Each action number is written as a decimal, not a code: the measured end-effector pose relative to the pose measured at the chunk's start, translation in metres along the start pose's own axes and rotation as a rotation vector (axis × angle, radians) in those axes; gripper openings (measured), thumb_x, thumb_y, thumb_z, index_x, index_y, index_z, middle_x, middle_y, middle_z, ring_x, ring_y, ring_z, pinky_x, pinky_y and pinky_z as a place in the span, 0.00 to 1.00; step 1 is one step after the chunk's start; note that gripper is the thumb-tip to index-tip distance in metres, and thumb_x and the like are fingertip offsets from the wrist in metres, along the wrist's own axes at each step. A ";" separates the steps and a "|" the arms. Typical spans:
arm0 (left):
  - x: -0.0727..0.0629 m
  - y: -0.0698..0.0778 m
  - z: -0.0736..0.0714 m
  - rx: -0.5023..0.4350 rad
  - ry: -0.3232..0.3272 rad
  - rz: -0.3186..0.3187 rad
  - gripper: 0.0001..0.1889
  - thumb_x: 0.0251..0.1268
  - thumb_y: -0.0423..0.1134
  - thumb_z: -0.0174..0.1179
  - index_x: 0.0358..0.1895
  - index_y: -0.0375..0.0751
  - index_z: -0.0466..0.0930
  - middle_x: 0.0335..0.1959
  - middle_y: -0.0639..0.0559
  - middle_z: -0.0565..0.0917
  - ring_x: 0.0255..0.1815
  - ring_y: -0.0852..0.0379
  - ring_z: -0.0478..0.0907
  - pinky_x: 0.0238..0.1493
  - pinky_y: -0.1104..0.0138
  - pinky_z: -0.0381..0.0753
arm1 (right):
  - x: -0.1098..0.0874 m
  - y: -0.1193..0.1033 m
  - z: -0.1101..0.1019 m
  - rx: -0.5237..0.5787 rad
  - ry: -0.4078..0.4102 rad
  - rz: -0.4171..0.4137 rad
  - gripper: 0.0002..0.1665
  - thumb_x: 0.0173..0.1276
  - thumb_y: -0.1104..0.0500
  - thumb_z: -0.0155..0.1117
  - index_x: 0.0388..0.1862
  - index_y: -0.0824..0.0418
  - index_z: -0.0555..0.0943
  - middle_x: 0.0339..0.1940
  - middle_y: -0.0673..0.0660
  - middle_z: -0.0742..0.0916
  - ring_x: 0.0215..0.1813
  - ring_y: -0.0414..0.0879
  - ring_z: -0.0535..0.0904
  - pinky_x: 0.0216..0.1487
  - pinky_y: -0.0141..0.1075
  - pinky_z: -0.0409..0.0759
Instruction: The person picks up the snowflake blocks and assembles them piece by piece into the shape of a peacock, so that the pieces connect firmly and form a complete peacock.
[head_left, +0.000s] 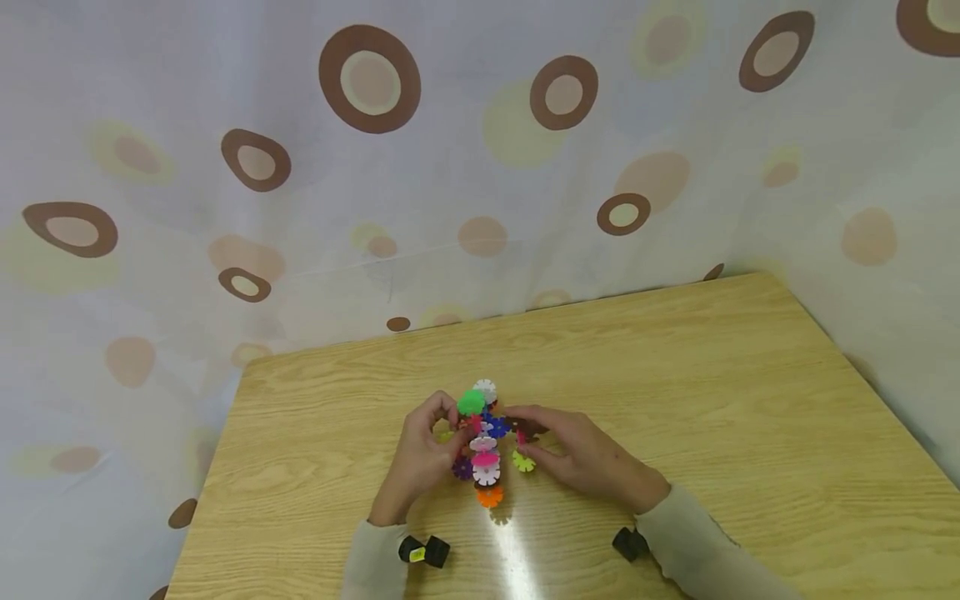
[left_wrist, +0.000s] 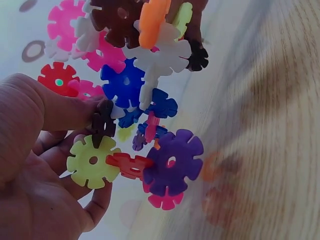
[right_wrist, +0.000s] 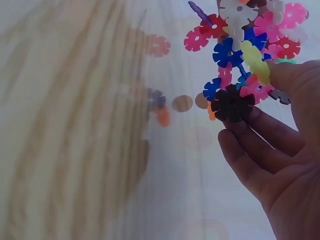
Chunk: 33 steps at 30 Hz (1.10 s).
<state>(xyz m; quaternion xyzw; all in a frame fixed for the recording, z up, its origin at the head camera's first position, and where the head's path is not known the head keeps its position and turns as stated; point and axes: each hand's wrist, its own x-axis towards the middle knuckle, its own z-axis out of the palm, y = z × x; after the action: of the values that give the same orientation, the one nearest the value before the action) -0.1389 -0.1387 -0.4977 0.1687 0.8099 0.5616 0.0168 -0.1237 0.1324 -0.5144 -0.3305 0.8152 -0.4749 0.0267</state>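
Both hands hold one structure of notched plastic snowflake discs (head_left: 486, 472), joined in many colours, over the table. My left hand (head_left: 425, 450) pinches its left side. In the left wrist view, the thumb presses a dark brown disc (left_wrist: 102, 122) that joins a yellow-green disc (left_wrist: 79, 167), a red disc (left_wrist: 131, 166) and a purple disc (left_wrist: 175, 162). My right hand (head_left: 581, 450) grips the opposite side. Its thumb touches a yellow disc (right_wrist: 255, 61) in the right wrist view, with fingertips behind a black disc (right_wrist: 232, 102). An orange disc (head_left: 490, 497) forms the structure's near end.
The wood-grain table (head_left: 675, 375) extends around the hands. Behind it and at the sides hangs a pale curtain (head_left: 450, 183) with brown and beige circles. Black straps (head_left: 425, 552) with small devices sit at both wrists. Light glares on the table in front of the structure.
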 end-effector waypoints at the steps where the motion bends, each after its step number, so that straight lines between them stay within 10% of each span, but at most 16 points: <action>1: 0.000 0.000 0.000 0.001 -0.001 0.002 0.17 0.67 0.23 0.72 0.36 0.39 0.70 0.38 0.49 0.81 0.50 0.52 0.82 0.66 0.55 0.73 | 0.000 0.000 0.000 0.000 0.001 -0.002 0.31 0.83 0.57 0.66 0.81 0.58 0.74 0.72 0.53 0.86 0.62 0.50 0.90 0.63 0.46 0.89; 25: 0.001 -0.003 0.001 -0.053 -0.014 -0.048 0.12 0.68 0.19 0.65 0.40 0.37 0.73 0.36 0.49 0.78 0.46 0.50 0.79 0.62 0.60 0.74 | 0.000 -0.004 0.002 -0.049 0.059 -0.009 0.34 0.79 0.59 0.71 0.81 0.59 0.72 0.54 0.54 0.94 0.52 0.38 0.90 0.55 0.44 0.92; 33: 0.001 -0.003 -0.001 -0.042 -0.021 -0.018 0.12 0.68 0.20 0.66 0.41 0.36 0.73 0.36 0.46 0.77 0.43 0.53 0.79 0.58 0.63 0.74 | 0.001 -0.005 0.000 -0.090 0.048 -0.105 0.32 0.79 0.63 0.70 0.79 0.61 0.75 0.69 0.58 0.89 0.58 0.48 0.91 0.58 0.43 0.91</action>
<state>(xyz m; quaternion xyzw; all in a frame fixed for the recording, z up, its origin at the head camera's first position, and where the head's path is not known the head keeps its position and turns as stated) -0.1408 -0.1401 -0.4999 0.1669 0.7991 0.5765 0.0341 -0.1214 0.1301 -0.5103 -0.3623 0.8176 -0.4463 -0.0327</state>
